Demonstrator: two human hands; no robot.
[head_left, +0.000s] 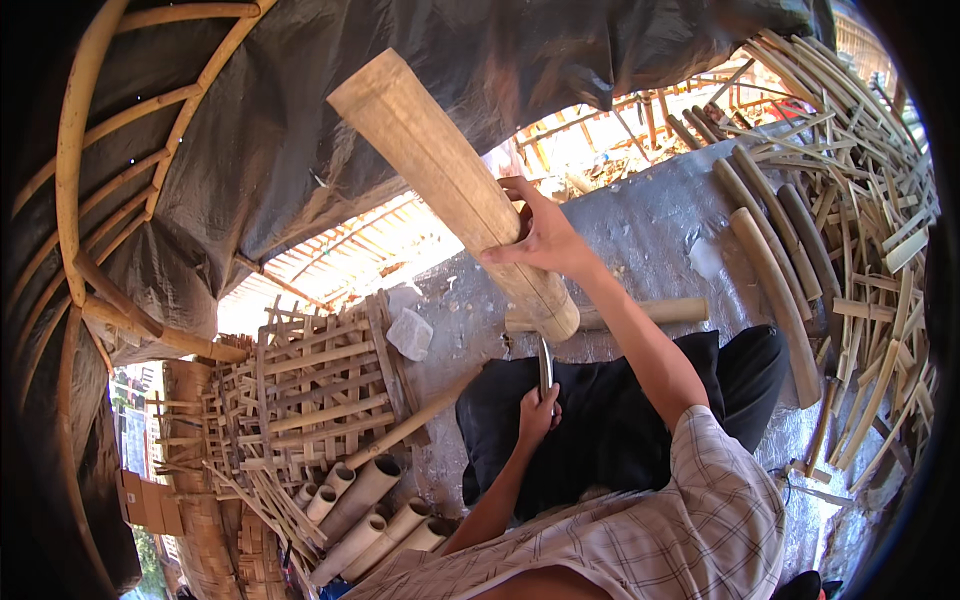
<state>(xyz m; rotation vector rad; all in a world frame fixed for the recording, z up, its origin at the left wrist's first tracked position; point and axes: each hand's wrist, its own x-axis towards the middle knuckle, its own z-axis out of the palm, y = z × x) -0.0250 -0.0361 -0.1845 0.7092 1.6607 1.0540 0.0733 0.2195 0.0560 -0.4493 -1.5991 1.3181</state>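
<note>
My right hand (540,238) is closed round a thick, pale piece of bamboo (435,150), thumb on the near side and fingers over the far edge. The bamboo is held up on a slant, its wide end at the upper left and its lower end above my lap. Lower down, my left hand (538,413) grips a knife (545,365) whose metal blade points up to the bamboo's lower end. Whether blade and bamboo touch, I cannot tell. Behind the lower end, a bamboo pole (655,312) lies crosswise on the grey ground sheet.
Curved bamboo lengths (775,235) and a heap of split strips (870,200) lie on the right. To the left are a bamboo lattice (325,385), several cut tubes (365,495) and a pale stone (410,334). A dark tarpaulin (270,150) hangs over a bamboo frame.
</note>
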